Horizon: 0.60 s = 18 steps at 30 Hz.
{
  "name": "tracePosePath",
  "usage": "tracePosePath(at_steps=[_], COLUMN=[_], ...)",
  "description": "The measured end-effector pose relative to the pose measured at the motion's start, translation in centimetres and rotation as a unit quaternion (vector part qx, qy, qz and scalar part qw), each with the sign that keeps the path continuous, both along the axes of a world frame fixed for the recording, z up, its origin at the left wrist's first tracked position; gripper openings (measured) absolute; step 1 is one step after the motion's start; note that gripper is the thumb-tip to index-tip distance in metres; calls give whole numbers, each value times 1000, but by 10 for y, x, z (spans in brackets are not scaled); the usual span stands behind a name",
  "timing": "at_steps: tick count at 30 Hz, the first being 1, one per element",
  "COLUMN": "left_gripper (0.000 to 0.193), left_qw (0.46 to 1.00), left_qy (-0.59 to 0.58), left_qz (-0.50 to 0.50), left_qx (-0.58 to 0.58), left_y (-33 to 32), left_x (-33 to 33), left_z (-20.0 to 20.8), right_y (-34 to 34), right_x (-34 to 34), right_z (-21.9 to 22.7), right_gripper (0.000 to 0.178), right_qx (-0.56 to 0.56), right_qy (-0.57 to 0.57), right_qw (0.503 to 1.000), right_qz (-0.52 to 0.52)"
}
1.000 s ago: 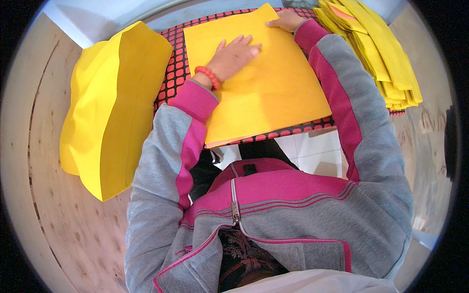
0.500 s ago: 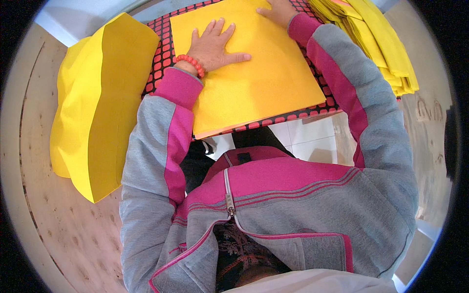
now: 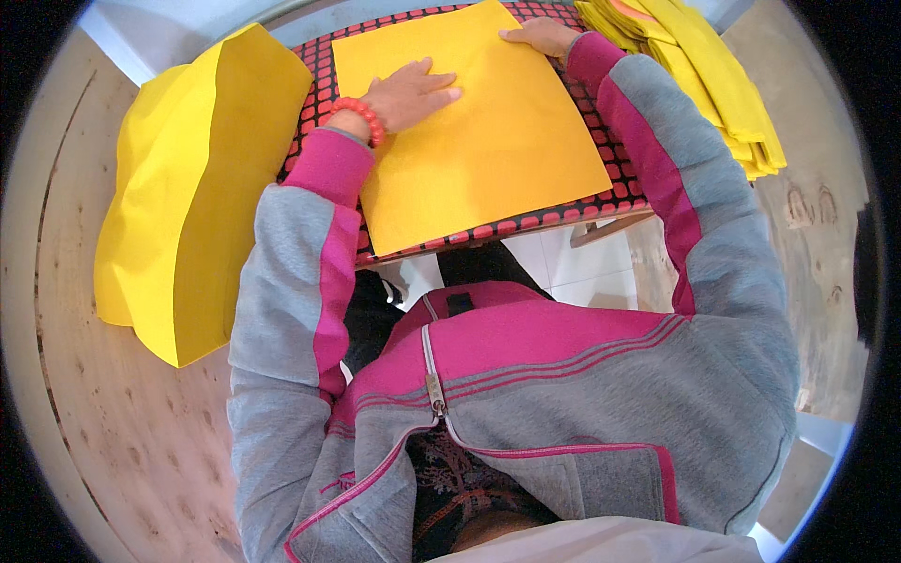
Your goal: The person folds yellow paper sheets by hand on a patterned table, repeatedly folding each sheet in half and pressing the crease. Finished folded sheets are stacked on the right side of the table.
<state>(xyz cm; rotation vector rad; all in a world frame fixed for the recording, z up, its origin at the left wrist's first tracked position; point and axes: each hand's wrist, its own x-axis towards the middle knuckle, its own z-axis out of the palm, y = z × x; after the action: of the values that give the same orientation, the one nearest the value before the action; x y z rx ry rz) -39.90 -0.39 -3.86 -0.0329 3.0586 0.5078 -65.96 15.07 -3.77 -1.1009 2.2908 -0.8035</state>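
head view, clock positions from the middle of the picture. at 12 o'clock: a flat, roughly rectangular sheet of bright yellow felt-like fabric, lying on a black cloth with rounded red squares that covers a small table.

left hand, toward 11 o'clock: palm down on the sheet, fingers spread, nothing gripped. judged purpose: flat pressure steadies the fabric. (red beaded bracelet on this wrist.) right hand, toward 1 o'clock: at the sheet's far right edge, thumb pointing left onto the fabric. the other fingers are partly hidden, so cannot tell how closed the grip is or whether the edge is pinched. with the hands set apart on it, the sheet is probably braced at two places.

at 10 o'clock: a large, creased yellow fabric piece, standing up in a ridge beside the cloth, over a pale wooden surface. at 2 o'clock: a layered pile of folded yellow fabric, a bit of orange near its top; both seem placed aside to leave room for the hands.

containers: no box or tray made out. whether the yellow pieces are pouches with anything inside cannot be told.
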Motion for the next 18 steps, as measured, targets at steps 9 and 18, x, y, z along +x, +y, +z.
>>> tracePosePath(at_steps=[9, 18], left_gripper=[54, 59], left_qw=[987, 988], left_qy=[70, 105], left_qz=[34, 41], left_qx=[-138, -110], left_y=[24, 16], left_x=[22, 19], left_z=[-19, -17], right_y=[0, 0], right_x=[-3, 60], right_z=[-4, -17], right_gripper=[56, 19], right_qx=[39, -27], right_qy=[103, 646], right_qw=[994, 747], right_qz=[23, 154])
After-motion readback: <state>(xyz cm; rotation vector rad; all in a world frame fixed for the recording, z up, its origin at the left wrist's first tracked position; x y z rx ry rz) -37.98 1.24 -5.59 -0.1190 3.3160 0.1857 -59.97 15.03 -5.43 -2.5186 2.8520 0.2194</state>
